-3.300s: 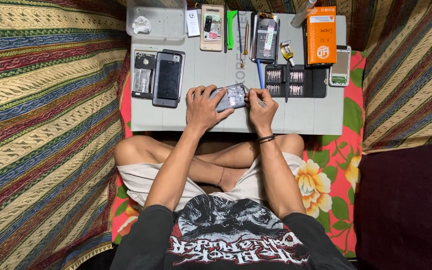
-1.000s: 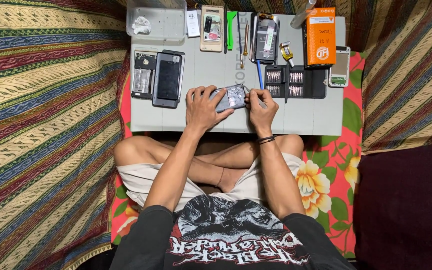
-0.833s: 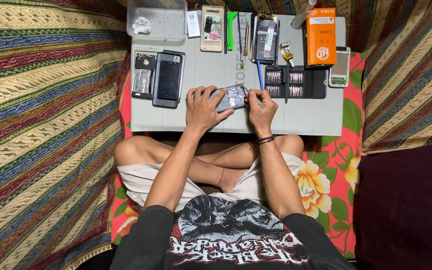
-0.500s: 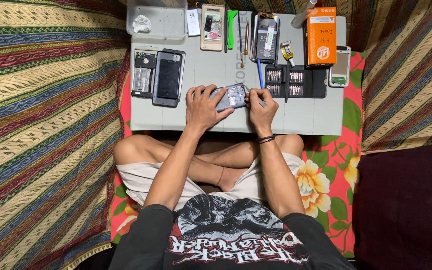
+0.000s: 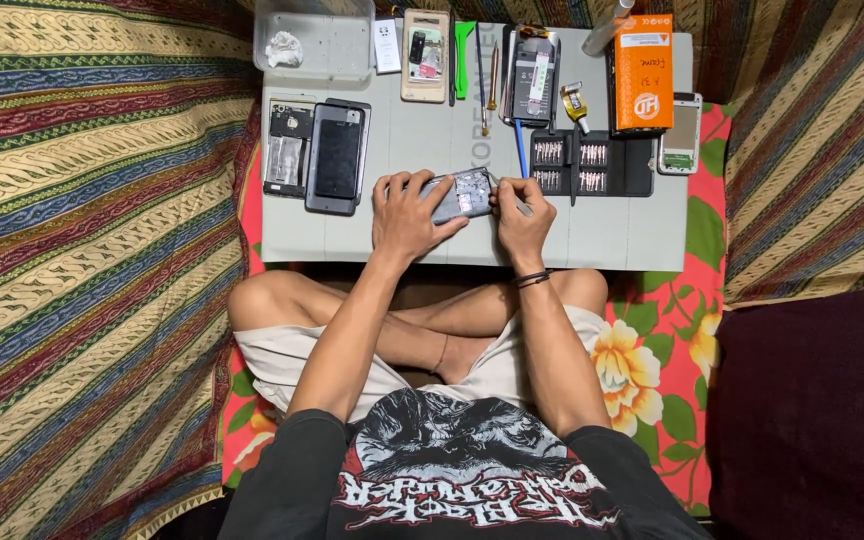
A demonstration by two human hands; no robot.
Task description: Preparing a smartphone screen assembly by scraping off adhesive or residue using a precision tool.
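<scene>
The left hand (image 5: 407, 212) clasped an opened grey phone body (image 5: 460, 194), pressing it flat on the pale grey low table (image 5: 592, 225). The right hand (image 5: 520, 212) pinched a thin tool at the phone's right edge. A black screwdriver-bit tray (image 5: 592, 166) lay just beyond.

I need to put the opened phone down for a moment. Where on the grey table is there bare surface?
Bare grey table lies right of the right hand, below the black bit tray. A smaller patch sits lower left, under the dark phone, beside the left hand holding the opened phone. The far edge is crowded with the orange box and the clear container.
</scene>
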